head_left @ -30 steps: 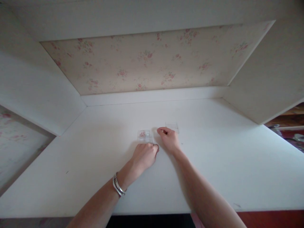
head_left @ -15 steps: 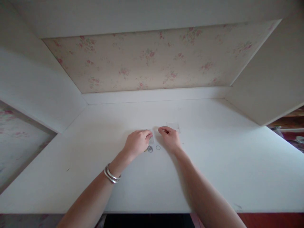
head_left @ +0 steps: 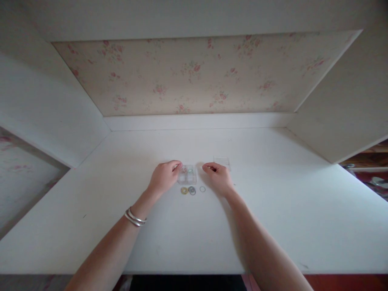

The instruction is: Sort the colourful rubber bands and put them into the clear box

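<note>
A small clear plastic box (head_left: 187,178) with compartments lies on the white table, with small reddish rings and a greenish ring in its far compartments. At its far left corner is my left hand (head_left: 165,177), thumb and forefinger pinched together; what they hold, if anything, is too small to make out. Right of the box, my right hand (head_left: 218,178) rests with its fingers closed, their contents hidden. On the near side of the box lie gold rings (head_left: 184,190), overlapping grey rings (head_left: 192,190) and a single thin ring (head_left: 202,189).
Behind my right hand lies a clear plastic lid (head_left: 222,161), partly covered by it. The white table (head_left: 273,210) is bounded by a floral back wall (head_left: 194,76) and white side panels. A small dark sliver (head_left: 84,216) lies at the left.
My left hand has moved left from over the box to its far left corner, uncovering the compartments and the gold rings. My right hand has stayed nearly in place.
</note>
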The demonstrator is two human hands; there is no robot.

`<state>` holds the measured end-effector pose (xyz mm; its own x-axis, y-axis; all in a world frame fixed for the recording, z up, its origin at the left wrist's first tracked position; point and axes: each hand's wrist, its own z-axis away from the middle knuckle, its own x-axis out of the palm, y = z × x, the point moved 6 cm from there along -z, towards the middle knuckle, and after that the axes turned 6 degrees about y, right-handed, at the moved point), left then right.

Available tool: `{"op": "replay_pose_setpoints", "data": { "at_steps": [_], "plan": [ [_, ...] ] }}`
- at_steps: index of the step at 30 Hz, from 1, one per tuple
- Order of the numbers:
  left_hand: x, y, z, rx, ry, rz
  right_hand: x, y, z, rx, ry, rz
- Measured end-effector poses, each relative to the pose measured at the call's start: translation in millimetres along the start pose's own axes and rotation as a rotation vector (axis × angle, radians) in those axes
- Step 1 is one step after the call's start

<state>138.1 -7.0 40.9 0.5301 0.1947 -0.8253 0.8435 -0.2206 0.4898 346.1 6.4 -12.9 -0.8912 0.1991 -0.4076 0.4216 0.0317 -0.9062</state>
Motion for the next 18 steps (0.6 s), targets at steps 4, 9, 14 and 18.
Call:
{"op": "replay_pose_setpoints", "data": {
  "at_steps": [4,9,14,18],
  "plan": [
    [-14.3,-35.1,22.1,-0.145,0.059,0.07,0.3,-1.1,2.4,-0.042,-0.239,0.0],
    [-9.2,-47.3,48.3,-0.162,0.006,0.043,-5.5,-8.7,15.2,-0.149,-0.581,0.093],
    [0.3,-32.2,54.9,-0.056,-0.057,-0.121,-8.1,-12.3,24.3,-0.254,-0.677,0.276],
    [2.0,-26.6,56.0,-0.02,-0.074,-0.16,0.1,-15.7,27.9,-0.303,-0.703,0.324]
  ]
}}
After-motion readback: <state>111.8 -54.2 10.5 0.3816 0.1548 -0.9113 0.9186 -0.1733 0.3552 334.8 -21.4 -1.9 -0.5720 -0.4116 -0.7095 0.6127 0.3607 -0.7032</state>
